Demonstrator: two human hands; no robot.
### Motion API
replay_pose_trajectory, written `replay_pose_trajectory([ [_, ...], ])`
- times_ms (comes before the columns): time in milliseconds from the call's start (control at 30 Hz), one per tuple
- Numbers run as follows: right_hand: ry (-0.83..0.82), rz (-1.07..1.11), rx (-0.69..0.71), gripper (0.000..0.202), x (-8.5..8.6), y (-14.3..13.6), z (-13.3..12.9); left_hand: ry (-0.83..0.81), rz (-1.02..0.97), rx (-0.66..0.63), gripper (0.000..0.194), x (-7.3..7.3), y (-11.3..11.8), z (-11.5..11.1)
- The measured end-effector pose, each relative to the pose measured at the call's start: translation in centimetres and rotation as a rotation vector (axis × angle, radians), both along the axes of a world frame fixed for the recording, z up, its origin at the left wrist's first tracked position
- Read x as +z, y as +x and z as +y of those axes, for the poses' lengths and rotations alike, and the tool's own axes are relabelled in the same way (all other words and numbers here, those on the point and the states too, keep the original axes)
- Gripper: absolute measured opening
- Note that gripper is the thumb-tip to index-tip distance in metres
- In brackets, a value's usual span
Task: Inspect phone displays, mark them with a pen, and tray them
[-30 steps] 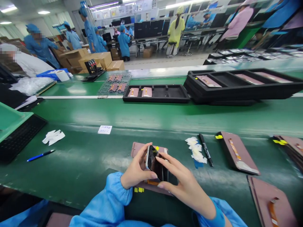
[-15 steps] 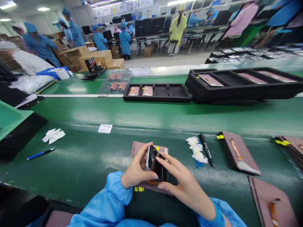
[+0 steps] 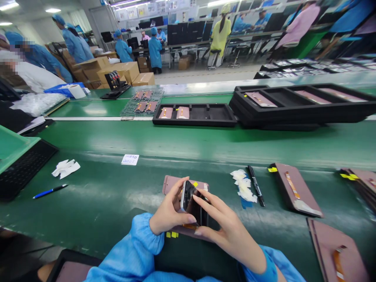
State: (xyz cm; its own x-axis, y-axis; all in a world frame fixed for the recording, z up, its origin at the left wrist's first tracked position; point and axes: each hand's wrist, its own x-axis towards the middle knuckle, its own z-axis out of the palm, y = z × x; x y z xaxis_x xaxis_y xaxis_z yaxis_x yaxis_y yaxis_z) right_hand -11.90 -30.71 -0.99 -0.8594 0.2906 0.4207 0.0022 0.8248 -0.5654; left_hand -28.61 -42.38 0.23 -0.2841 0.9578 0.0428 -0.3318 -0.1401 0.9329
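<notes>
A smartphone (image 3: 188, 197) with a dark glossy face and a silvery edge is tilted up between my hands. My left hand (image 3: 165, 211) grips it along its left side, thumb low and fingers behind the top. My right hand (image 3: 225, 219) has its index finger on the dark face, its thumb by the lower end and its other fingers around the right side. Beneath lies a pinkish panel (image 3: 172, 183) with a yellow tab on top; my hands hide much of it. Several yellow tabs (image 3: 172, 234) show at its lower edge.
Right of my hands lie crumpled white pieces (image 3: 243, 186), a black marker (image 3: 256, 186) and stacked pinkish panels (image 3: 296, 192). Leftward are a blue pen (image 3: 50, 191), white scraps (image 3: 66, 169) and a written label (image 3: 130, 159). Black trays (image 3: 195, 122) stand at the back.
My hands and the smartphone stay almost in the same place. In the left background, co-workers in blue have shifted left and bent lower.
</notes>
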Motion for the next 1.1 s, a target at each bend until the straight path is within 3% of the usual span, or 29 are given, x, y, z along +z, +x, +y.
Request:
replay_pose_trajectory([
  [633,0.052,0.028,0.02,0.06,0.61,-0.02,-0.15,-0.028,0.142,-0.003,0.09,0.79,0.0,-0.07],
  [1100,0.054,0.036,0.021,0.063,0.16,0.0,-0.07,-0.012,0.133,-0.028,0.09,0.75,-0.14,-0.1],
])
